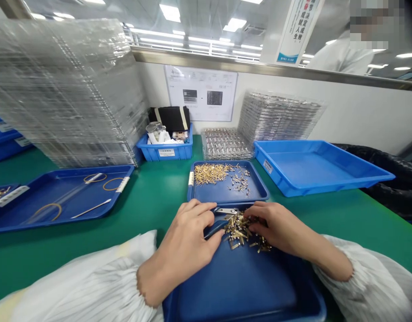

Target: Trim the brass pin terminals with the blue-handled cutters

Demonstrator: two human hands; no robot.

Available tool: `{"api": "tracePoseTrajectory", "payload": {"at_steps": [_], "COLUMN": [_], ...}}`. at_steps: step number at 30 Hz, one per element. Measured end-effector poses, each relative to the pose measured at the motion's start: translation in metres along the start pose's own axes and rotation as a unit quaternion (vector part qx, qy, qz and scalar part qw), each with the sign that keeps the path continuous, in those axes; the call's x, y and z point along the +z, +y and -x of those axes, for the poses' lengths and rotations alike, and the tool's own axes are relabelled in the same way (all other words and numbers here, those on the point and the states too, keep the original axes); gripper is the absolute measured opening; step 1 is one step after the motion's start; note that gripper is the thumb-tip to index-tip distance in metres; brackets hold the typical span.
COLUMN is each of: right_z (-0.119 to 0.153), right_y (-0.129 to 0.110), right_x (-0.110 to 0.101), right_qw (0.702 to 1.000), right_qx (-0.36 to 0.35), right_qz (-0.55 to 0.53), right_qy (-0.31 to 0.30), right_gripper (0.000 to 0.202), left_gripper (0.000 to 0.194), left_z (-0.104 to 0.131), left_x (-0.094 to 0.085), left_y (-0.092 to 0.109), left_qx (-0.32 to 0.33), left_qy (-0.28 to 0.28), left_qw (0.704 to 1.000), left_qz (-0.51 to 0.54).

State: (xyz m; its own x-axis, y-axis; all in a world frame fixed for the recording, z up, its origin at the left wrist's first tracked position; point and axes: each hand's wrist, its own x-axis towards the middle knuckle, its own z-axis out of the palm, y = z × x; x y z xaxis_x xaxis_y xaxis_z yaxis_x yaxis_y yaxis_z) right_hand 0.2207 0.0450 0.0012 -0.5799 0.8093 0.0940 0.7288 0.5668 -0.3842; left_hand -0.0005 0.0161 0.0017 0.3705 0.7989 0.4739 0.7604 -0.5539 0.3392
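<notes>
My left hand (187,237) grips a small blue-handled cutter (219,220), whose metal jaws point right over the near blue tray (246,286). My right hand (278,226) rests on a heap of small brass pins (241,232) in that tray, fingers curled over the pins; whether it pinches one I cannot tell. Just beyond lies a smaller blue tray (226,190) holding a gold pin pile (209,173) and a scatter of darker pins (241,181).
A tall stack of clear blister trays (65,89) stands at left, lower stacks (278,116) at back. A wide blue tray (68,197) holds rubber bands and sticks; an empty blue tray (313,167) sits right. A small blue bin (165,150) stands behind. A person in white stands beyond the partition.
</notes>
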Motion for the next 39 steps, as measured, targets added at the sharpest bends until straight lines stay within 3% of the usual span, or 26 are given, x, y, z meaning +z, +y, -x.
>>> {"api": "tracePoseTrajectory", "payload": {"at_steps": [5,11,18,25,31,35,39], "right_z": [-0.005,-0.003,-0.005,-0.007,-0.007,-0.004,-0.003], "right_y": [-0.001,-0.006,-0.006,-0.003,-0.001,-0.003,-0.01], "right_x": [0.001,-0.002,-0.004,-0.006,-0.002,0.001,0.001], "right_qw": [0.998,0.98,0.967,0.896,0.943,0.957,0.975], "right_qx": [0.018,0.047,0.072,0.126,0.055,0.079,0.017], "right_qz": [-0.024,-0.177,-0.224,-0.42,-0.297,-0.255,-0.18], "right_qy": [0.051,0.083,0.093,0.069,0.141,0.117,0.127], "right_gripper": [0.016,0.008,0.024,0.028,0.014,0.016,0.017], "left_gripper": [0.02,0.019,0.018,0.019,0.019,0.019,0.018], "left_z": [0.0,0.001,0.001,0.002,0.002,0.002,0.002], "left_x": [0.0,0.0,-0.001,-0.001,-0.001,-0.003,-0.003], "left_y": [0.0,0.001,0.001,0.002,0.003,0.005,0.007], "left_qx": [-0.01,0.002,0.007,0.007,0.02,0.03,0.036], "left_qy": [-0.007,-0.02,-0.02,-0.015,-0.017,-0.028,-0.028], "left_qw": [1.0,1.0,1.0,1.0,0.999,0.998,0.998], "left_qz": [-0.002,0.014,0.02,0.024,0.035,0.045,0.047]}}
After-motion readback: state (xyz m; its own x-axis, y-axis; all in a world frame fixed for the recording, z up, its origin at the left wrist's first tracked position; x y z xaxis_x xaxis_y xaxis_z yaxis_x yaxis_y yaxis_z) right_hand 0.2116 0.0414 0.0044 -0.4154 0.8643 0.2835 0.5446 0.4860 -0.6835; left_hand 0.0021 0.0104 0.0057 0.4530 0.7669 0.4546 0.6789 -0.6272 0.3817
